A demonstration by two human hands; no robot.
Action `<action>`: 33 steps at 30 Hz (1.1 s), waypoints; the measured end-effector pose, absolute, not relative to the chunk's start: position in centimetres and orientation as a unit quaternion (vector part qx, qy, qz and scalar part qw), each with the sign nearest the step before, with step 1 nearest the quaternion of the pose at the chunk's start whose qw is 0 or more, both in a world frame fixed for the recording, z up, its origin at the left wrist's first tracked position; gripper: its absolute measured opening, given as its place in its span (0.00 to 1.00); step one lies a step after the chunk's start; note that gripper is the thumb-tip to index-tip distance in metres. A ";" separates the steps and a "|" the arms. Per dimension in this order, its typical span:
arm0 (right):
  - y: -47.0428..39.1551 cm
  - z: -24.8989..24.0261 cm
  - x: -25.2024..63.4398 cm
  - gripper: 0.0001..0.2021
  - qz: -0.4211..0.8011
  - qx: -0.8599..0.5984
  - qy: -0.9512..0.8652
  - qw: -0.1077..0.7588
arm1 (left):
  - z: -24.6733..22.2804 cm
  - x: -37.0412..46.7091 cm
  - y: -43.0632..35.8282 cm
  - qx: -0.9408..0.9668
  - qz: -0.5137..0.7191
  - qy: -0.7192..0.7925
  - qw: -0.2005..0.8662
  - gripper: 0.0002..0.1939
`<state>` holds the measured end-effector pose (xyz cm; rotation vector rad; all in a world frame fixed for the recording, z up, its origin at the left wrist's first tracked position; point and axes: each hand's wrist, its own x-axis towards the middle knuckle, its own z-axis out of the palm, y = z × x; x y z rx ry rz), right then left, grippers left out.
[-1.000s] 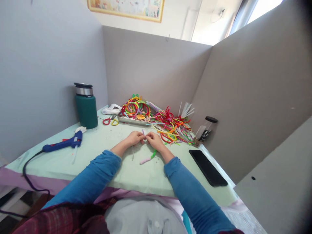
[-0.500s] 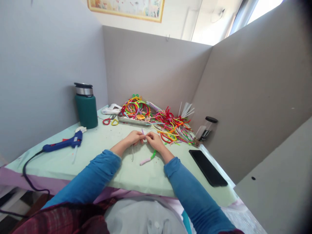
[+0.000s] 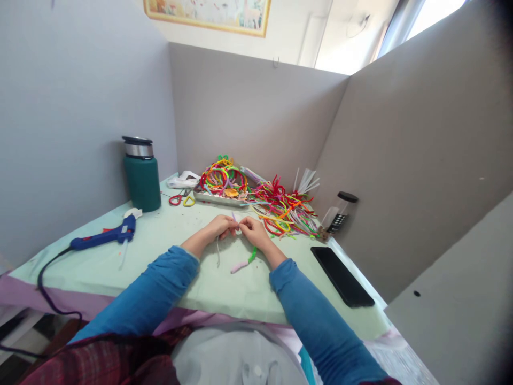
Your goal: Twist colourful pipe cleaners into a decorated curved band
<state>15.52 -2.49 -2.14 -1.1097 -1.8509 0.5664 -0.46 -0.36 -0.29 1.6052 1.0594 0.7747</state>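
Over the middle of the table, my left hand (image 3: pixel 222 226) and my right hand (image 3: pixel 254 232) meet at the fingertips, both closed in a pinch. Between them a purple pipe cleaner (image 3: pixel 233 216) pokes up, its lower part hidden by the fingers. A thin whitish pipe cleaner (image 3: pixel 218 253) trails down from beneath my left hand. Below my right hand is a pink and green coiled pipe cleaner piece (image 3: pixel 240 266), its green end close to the palm. Whether that piece joins what the fingers pinch, I cannot tell.
Behind my hands stands a metal tray (image 3: pixel 220 201) of colourful pipe cleaner pieces, beside a loose pipe cleaner heap (image 3: pixel 280 200). Scissors (image 3: pixel 182 200), a green bottle (image 3: pixel 142 182) and a blue glue gun (image 3: pixel 104 236) lie leftward. A black phone (image 3: pixel 342 276) and clear container (image 3: pixel 340 213) are right.
Almost nothing differs. The purple tip has shifted very slightly left, and both hands keep their pinch in the same place.
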 end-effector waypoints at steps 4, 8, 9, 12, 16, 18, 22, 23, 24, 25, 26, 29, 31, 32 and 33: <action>-2.3 -2.2 15.5 0.07 0.218 -0.460 -0.742 0.436 | -0.5 -0.3 -0.3 0.672 0.319 0.452 0.492 0.17; -2.3 -2.2 15.5 0.07 0.221 -0.462 -0.743 0.430 | -0.5 -0.3 -0.3 0.678 0.317 0.460 0.477 0.18; -2.4 -2.2 15.5 0.07 0.223 -0.459 -0.745 0.429 | -0.4 -0.3 -0.3 0.678 0.316 0.463 0.475 0.18; -2.4 -2.2 15.5 0.07 0.226 -0.446 -0.752 0.430 | -0.3 -0.4 -0.4 0.676 0.314 0.467 0.475 0.17; -2.4 -2.3 15.5 0.07 0.224 -0.449 -0.750 0.430 | -0.4 -0.3 -0.3 0.684 0.313 0.465 0.467 0.17; -2.3 -2.3 15.5 0.07 0.228 -0.455 -0.746 0.429 | -0.6 -0.3 -0.2 0.693 0.312 0.469 0.450 0.17; -2.2 -2.3 15.4 0.08 0.227 -0.468 -0.737 0.431 | -0.8 -0.3 -0.2 0.719 0.307 0.484 0.393 0.19; -2.2 -2.2 15.3 0.08 0.226 -0.470 -0.736 0.432 | -0.8 -0.3 -0.2 0.721 0.310 0.489 0.380 0.19; -2.2 -2.2 15.3 0.08 0.226 -0.473 -0.734 0.433 | -0.9 -0.4 -0.1 0.722 0.314 0.494 0.368 0.20; -2.3 -2.1 15.3 0.08 0.228 -0.474 -0.731 0.434 | -0.9 -0.4 -0.1 0.722 0.319 0.500 0.355 0.20; -2.4 -2.0 15.3 0.08 0.230 -0.475 -0.729 0.435 | -0.9 -0.5 -0.1 0.722 0.324 0.506 0.344 0.21; -2.5 -1.8 15.3 0.07 0.241 -0.476 -0.725 0.436 | -0.9 -0.6 0.1 0.719 0.340 0.515 0.319 0.23; -2.5 -1.8 15.3 0.07 0.243 -0.476 -0.724 0.437 | -0.8 -0.7 0.1 0.717 0.357 0.513 0.310 0.23; -2.5 -1.8 15.3 0.07 0.244 -0.477 -0.723 0.437 | -0.8 -0.7 0.1 0.715 0.365 0.513 0.305 0.22; -2.5 -1.9 15.3 0.06 0.243 -0.478 -0.723 0.437 | -0.7 -0.7 0.2 0.713 0.371 0.514 0.299 0.22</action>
